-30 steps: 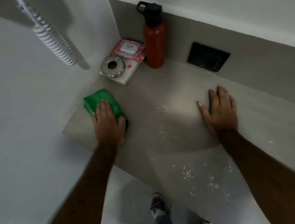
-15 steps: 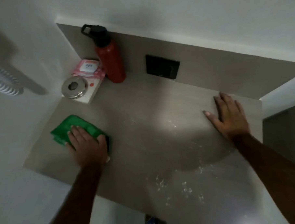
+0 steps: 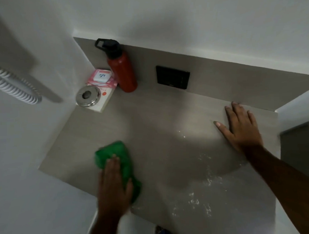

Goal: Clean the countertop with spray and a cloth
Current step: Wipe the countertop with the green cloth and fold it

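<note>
My left hand [image 3: 114, 182], motion-blurred, presses flat on the green cloth [image 3: 116, 159], hiding part of it, on the countertop [image 3: 150, 117] well in front of the red bottle [image 3: 122, 72]. My right hand [image 3: 241, 129] lies flat, fingers spread, empty.

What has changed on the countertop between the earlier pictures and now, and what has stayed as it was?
The left hand has slid the green cloth along the countertop, away from the left wall toward the white spray droplets. Nothing was picked up or released. The right hand stays flat on the counter; the red bottle and corner items are unmoved.
</note>
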A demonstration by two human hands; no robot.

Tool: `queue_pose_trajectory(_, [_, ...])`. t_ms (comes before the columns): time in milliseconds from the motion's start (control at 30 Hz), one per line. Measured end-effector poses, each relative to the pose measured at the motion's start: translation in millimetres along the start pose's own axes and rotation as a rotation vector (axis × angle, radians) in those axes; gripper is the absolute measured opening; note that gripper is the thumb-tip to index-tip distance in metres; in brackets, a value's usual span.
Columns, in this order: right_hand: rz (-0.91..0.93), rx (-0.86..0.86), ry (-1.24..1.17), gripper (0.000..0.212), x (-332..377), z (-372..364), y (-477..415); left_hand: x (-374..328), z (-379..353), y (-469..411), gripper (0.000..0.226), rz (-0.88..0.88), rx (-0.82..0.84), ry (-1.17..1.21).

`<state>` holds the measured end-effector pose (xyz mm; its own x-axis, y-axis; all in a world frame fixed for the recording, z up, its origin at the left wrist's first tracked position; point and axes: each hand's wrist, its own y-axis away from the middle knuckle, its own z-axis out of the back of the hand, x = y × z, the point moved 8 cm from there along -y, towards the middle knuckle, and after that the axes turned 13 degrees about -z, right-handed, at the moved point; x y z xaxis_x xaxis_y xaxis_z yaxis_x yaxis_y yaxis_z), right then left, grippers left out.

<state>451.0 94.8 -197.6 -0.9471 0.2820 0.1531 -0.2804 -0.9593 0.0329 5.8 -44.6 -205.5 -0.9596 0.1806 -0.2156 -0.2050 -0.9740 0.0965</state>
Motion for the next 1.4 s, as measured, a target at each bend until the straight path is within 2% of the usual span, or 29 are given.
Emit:
queue_pose_trajectory(100, [-0.003,-0.027,-0.026,0.080,-3.8,-2.6,-0.1,32.8,13.5,-55.8,0.081,0.281,-0.073,-0.040])
queue_pose_trajectory(200, [-0.004,-0.035,-0.048,0.076,-7.2,-8.3,-2.3,0.8,9.8,-127.7,0.083,0.455,-0.111,0.047])
queue_pose_trajectory(267, [0.001,-0.024,-0.044,0.075,-9.2,-11.7,-3.4,-55.9,-2.1,-160.3,0.082,0.355,-0.086,0.058])
queue_pose_trajectory(333, [0.000,-0.017,-0.050,0.074,-9.8,-13.5,-3.6,-133.4,-17.4,-162.0,0.082,0.102,-0.060,0.007])
queue_pose_trajectory(400, [0.002,-0.012,-0.060,0.073,-10.0,-12.1,-4.0,-198.9,-36.6,-119.0,0.081,-0.187,0.021,-0.005])
queue_pose_trajectory(433, [0.004,-0.011,-0.060,0.072,-9.9,-11.2,-3.4,-212.7,-45.1,-83.2,0.081,-0.294,0.077,-0.008])
queue_pose_trajectory(500, [-0.002,-0.002,-0.069,0.072,-10.9,-10.6,-2.6,-189.3,-47.1,-16.2,0.084,-0.354,0.122,-0.028])
queue_pose_trajectory(567, [-0.003,0.014,-0.091,0.074,-11.3,-10.6,-2.8,-136.6,-33.4,16.1,0.086,-0.247,0.100,-0.010])
queue_pose_trajectory(667, [0.000,0.043,-0.169,0.075,-11.9,-8.5,-4.9,-72.6,-8.7,-11.5,0.085,0.060,0.036,-0.038])
queue_pose_trajectory(733, [-0.052,0.056,-0.393,0.071,-28.8,-0.9,-3.2,-67.0,1.3,-61.2,0.086,0.235,-0.027,-0.048])
queue_pose_trajectory(800, [-0.138,0.002,-0.603,0.065,-62.9,9.5,-0.5,-88.9,-1.8,-114.8,0.084,0.314,-0.073,-0.019])
queue_pose_trajectory(867, [-0.157,-0.070,-0.520,0.058,-102.4,13.9,2.3,-141.6,-18.3,-156.0,0.080,0.245,-0.075,-0.019])
queue_pose_trajectory(967, [-0.127,-0.037,-0.304,0.060,-132.4,4.9,2.9,-254.4,-46.7,-164.6,0.081,-0.035,-0.072,-0.041])
queue_pose_trajectory(1067, [-0.116,0.000,-0.295,0.065,-132.1,0.5,3.8,-335.9,-72.0,-94.0,0.083,-0.382,0.026,-0.032])
queue_pose_trajectory(1133, [-0.113,0.012,-0.297,0.068,-129.7,1.0,5.7,-324.2,-74.6,-46.4,0.085,-0.469,0.089,-0.044])
queue_pose_trajectory(1200, [-0.141,0.042,-0.307,0.076,-131.5,2.0,5.4,-277.5,-61.6,-28.5,0.087,-0.379,0.102,-0.024])
queue_pose_trajectory(1267, [-0.149,0.039,-0.302,0.078,-132.7,0.9,5.2,-224.3,-43.4,-40.2,0.084,-0.183,0.067,-0.043])
queue_pose_trajectory(1333, [-0.136,0.020,-0.291,0.071,-131.3,-2.2,4.8,-188.1,-27.0,-80.1,0.082,0.017,0.011,-0.062])
queue_pose_trajectory(1400, [-0.130,0.007,-0.289,0.066,-133.9,-6.1,3.1,-186.6,-19.7,-134.7,0.081,0.148,-0.036,-0.058])
